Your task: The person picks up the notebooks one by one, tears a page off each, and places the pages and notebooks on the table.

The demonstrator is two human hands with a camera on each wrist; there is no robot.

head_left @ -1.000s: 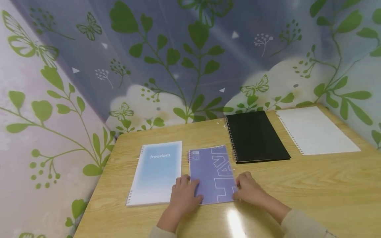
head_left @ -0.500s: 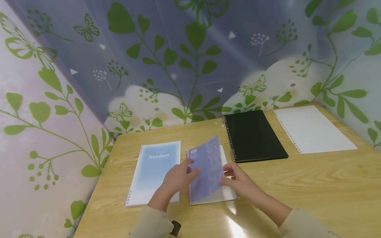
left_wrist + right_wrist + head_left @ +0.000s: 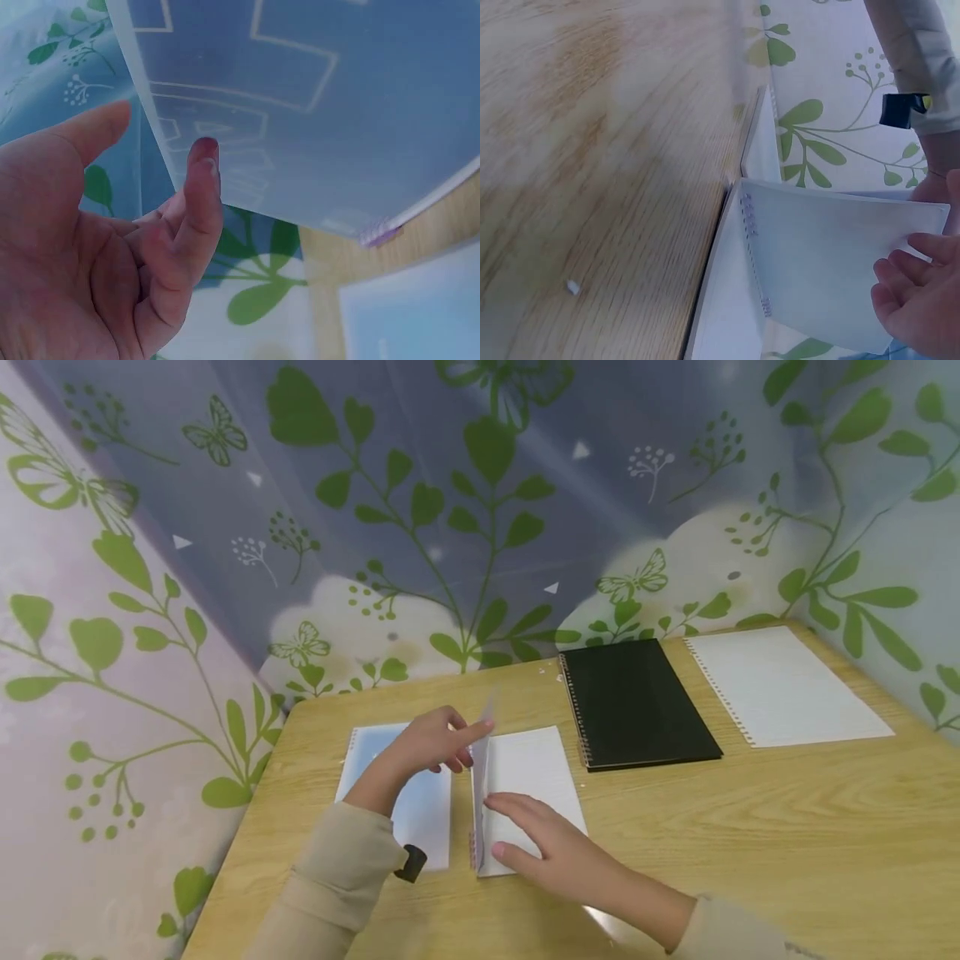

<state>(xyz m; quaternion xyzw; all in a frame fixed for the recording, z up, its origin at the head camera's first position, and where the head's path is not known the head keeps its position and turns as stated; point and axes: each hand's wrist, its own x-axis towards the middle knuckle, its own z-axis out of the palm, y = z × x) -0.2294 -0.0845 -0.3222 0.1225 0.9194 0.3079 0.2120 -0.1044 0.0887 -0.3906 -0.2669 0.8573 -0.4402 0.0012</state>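
Observation:
A small ring-bound notebook (image 3: 534, 762) lies on the table, its purple front cover (image 3: 345, 127) swung up on the rings to stand nearly upright. White pages show to the right of the cover. My left hand (image 3: 435, 742) is at the cover's upper free edge, thumb on one side and loosely bent fingers on the outer face; the left wrist view shows a gap between thumb and fingers. Over the pages, my right hand (image 3: 551, 847) has its fingers extended, fingertips close to the cover's pale inner face (image 3: 825, 262).
Left of it, partly under my left arm, lies a blue-and-white notebook (image 3: 423, 827). A black ring-bound notebook (image 3: 637, 706) and a white sheet with a punched edge (image 3: 787, 685) lie on the wooden table (image 3: 750, 827) to the right. A leaf-patterned curtain (image 3: 420, 527) stands behind.
The purple cover has gone from lying flat to standing nearly upright. My right hand moved left with it, and my left hand rose from the cover to its upper edge.

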